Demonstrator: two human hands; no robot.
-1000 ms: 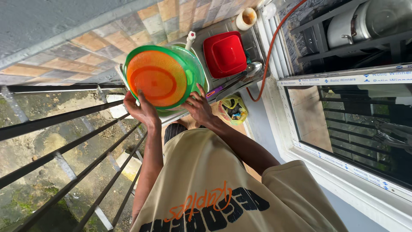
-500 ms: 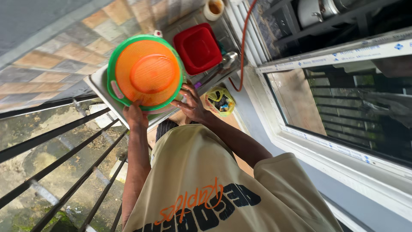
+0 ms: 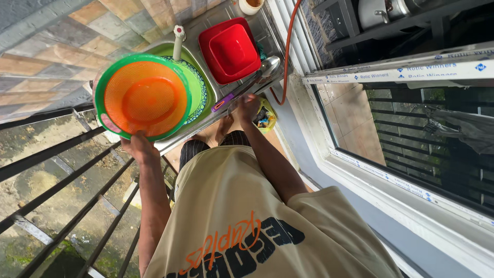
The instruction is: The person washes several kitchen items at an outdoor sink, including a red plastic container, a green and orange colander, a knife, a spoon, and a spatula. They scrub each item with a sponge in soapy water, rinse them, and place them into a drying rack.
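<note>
My left hand (image 3: 138, 148) grips the lower rim of a round green colander (image 3: 103, 82) with an orange colander (image 3: 144, 98) nested inside it, held tilted over the left part of a steel sink (image 3: 203, 121). In the sink sits a green basin (image 3: 198, 85). My right hand (image 3: 248, 107) is at the sink's front edge, just below a long ladle (image 3: 268, 67) with a purple handle end; whether its fingers hold anything is unclear.
Stacked red square tubs (image 3: 230, 50) sit on the drainboard beside a white tap (image 3: 178, 37). A cup (image 3: 252, 5) stands at the far end. An orange hose (image 3: 286, 46) runs down the wall. A yellow bag (image 3: 266, 117) lies on the floor. Dark railing bars (image 3: 56, 180) left, window frame (image 3: 370, 170) right.
The colanders have swung left and tilted toward me in my left hand. My right hand has left the colanders and moved right to the sink's front edge near the ladle.
</note>
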